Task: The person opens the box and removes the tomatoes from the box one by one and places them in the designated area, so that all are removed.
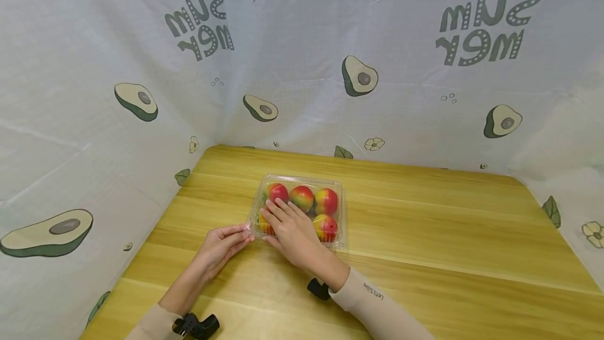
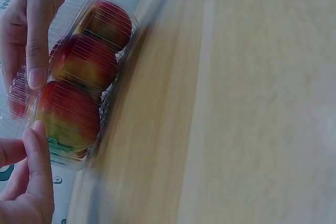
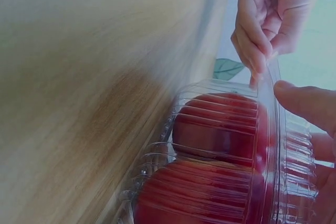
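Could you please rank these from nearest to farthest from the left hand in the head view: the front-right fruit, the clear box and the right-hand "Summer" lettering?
1. Clear box: its front-left corner is in the left hand's fingers.
2. Front-right fruit: inside the box, toward its right side.
3. "Summer" lettering: on the cloth behind the table, upper right.

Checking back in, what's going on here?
A person is handling a clear plastic box of red-and-yellow fruit on the wooden table. The left grip pinches its near-left corner; the right grip rests across the top. The lid covers the fruit, but I can't tell if it's fully latched.
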